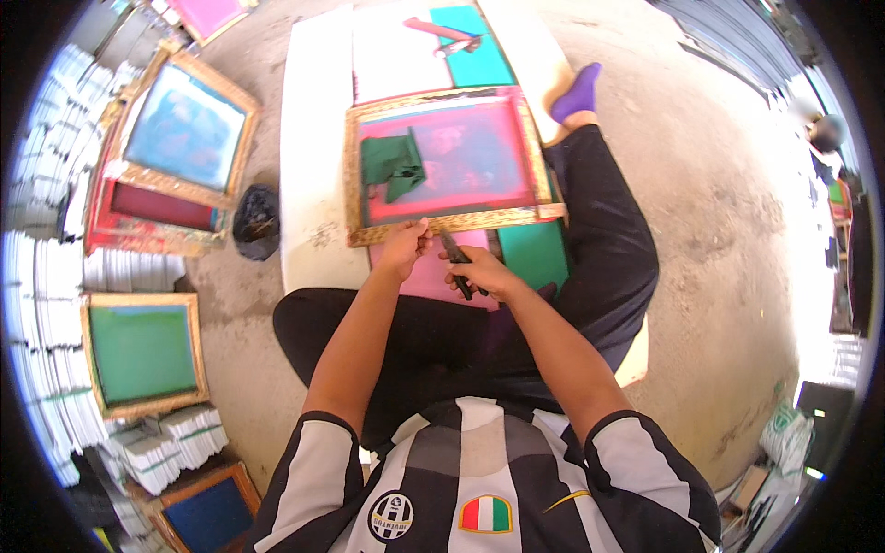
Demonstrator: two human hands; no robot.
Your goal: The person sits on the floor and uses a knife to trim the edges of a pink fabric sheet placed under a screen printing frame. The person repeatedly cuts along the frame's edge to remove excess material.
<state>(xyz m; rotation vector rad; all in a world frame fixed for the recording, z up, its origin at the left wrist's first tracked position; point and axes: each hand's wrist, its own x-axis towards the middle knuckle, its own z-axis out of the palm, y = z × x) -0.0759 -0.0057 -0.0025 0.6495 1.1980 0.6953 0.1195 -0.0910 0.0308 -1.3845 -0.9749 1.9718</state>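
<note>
A wooden screen-printing frame (479, 219) with pink and blue mesh lies in front of me on the white board. A dark green cloth (392, 164) rests crumpled on the left part of its mesh. At the frame's near edge my left hand (404, 249) is closed, thumb and fingers pinched together; whatever is between them is too small to make out. Close to its right, my right hand (481, 273) grips pliers (452, 246) by their black handles, with the jaws pointing up toward the frame's near bar.
Pink and green sheets lie under the frame on the white board (313, 184). A red-handled tool (442, 29) lies beyond. Other frames, one with green mesh (143, 348), lean by paper stacks (175, 442) at left. A black bag (256, 221) stands beside the board.
</note>
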